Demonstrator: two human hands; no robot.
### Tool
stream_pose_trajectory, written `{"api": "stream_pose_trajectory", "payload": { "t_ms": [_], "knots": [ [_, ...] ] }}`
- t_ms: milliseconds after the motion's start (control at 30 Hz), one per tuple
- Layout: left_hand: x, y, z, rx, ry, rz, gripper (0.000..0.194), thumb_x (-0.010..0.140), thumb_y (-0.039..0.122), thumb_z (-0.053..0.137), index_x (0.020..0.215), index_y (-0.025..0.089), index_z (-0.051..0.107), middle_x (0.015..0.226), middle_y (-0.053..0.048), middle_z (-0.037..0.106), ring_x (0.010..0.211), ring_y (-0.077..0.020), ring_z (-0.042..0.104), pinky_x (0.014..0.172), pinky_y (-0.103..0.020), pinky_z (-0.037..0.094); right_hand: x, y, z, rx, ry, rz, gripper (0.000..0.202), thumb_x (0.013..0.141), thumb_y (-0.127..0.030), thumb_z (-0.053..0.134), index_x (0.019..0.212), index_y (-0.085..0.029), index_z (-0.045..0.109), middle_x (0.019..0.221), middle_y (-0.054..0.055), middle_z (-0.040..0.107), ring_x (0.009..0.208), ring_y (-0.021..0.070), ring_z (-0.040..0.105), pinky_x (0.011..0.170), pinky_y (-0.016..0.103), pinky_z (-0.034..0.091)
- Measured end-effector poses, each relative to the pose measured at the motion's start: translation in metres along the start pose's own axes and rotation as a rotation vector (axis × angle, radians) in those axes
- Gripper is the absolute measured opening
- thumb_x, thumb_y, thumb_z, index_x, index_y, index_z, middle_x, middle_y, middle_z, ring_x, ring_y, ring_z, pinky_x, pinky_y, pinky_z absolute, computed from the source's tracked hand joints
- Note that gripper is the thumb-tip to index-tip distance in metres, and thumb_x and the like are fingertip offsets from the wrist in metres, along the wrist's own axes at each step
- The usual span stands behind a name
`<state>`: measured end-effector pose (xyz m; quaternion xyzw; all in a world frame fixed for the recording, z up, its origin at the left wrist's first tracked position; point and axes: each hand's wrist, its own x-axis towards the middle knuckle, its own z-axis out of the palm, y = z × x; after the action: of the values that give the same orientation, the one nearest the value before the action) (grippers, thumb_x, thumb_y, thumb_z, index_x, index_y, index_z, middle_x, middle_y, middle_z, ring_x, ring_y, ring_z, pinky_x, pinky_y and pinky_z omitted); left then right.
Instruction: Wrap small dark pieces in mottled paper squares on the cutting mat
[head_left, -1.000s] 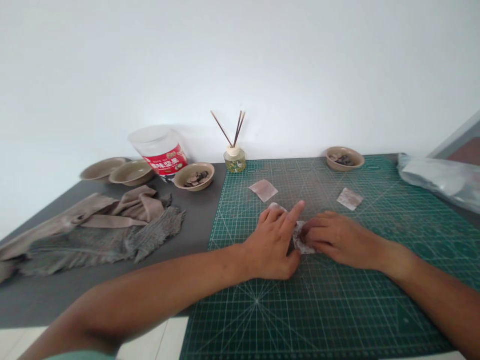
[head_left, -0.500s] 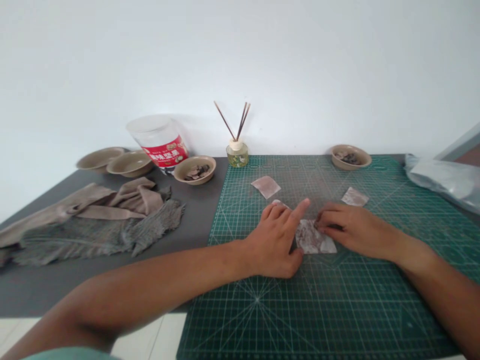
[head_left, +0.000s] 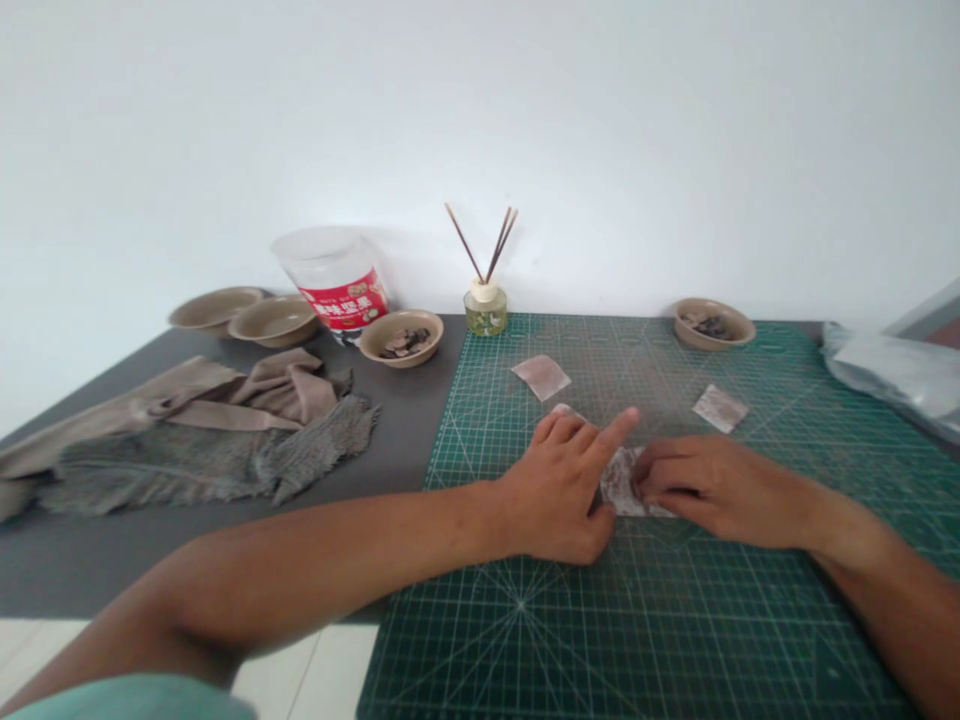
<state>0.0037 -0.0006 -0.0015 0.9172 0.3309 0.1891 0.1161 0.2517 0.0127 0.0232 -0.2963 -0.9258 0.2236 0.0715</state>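
Left hand: index finger stretched out, others curled; cannot tell whether they grip anything.
Right hand: fingers bent close together on the mottled sheet; any pinch is hidden.
Sheet's place: on the green cutting mat, between both hands' fingers.
Pinkish square: beyond the left fingers.

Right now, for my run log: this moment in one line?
left hand: beside stained square; right hand: on stained square; surface: green cutting mat

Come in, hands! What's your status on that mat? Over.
Left hand beside mottled square. Right hand over that square, hiding part. Farther back: pink-tinged square, brownish square.
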Motion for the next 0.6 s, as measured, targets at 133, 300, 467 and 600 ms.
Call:
{"api": "stream_pose_trajectory", "payload": {
  "t_ms": [133,300,467,600],
  "knots": [
    [0.0,0.0,0.0,0.01,-0.001,0.009,0.101,0.079,0.032,0.058,0.164,0.01,0.007,0.132,-0.017,0.057,0.123,-0.0343,0.047,0.115,-0.055,0.03,0.008,0.001,0.006,-0.064,0.071,0.009,0.021,0.101,-0.02,0.052,0.096,-0.022,0.073,0.102,0.006,0.073,0.09,0.0212,0.069,0.081,0.036,0.053],
    [0.0,0.001,-0.002,0.039,0.003,0.008,0.1,0.081,0.034,0.057,0.164,0.01,0.007,0.131,-0.017,0.057,0.122,-0.035,0.048,0.115,-0.056,0.029,0.004,0.007,-0.004,-0.032,0.056,0.072,0.019,0.1,-0.022,0.055,0.094,-0.021,0.073,0.099,0.005,0.071,0.086,0.0199,0.068,0.078,0.034,0.053],
    [0.0,0.001,0.0,0.052,-0.008,0.014,0.099,0.081,0.033,0.056,0.164,0.009,0.006,0.131,-0.017,0.058,0.122,-0.0351,0.05,0.114,-0.056,0.03,0.002,-0.005,0.004,0.036,0.012,0.026,0.021,0.102,-0.022,0.053,0.093,-0.023,0.072,0.103,0.004,0.072,0.09,0.0194,0.068,0.082,0.035,0.053],
    [0.0,0.001,0.001,0.071,0.009,0.015,0.099,0.081,0.033,0.055,0.164,0.009,0.005,0.131,-0.016,0.059,0.122,-0.0359,0.05,0.117,-0.057,0.027,-0.002,0.006,-0.002,-0.048,0.132,0.128,0.019,0.1,-0.021,0.054,0.097,-0.023,0.073,0.104,0.006,0.071,0.091,0.022,0.068,0.08,0.037,0.053]
  ]
}}
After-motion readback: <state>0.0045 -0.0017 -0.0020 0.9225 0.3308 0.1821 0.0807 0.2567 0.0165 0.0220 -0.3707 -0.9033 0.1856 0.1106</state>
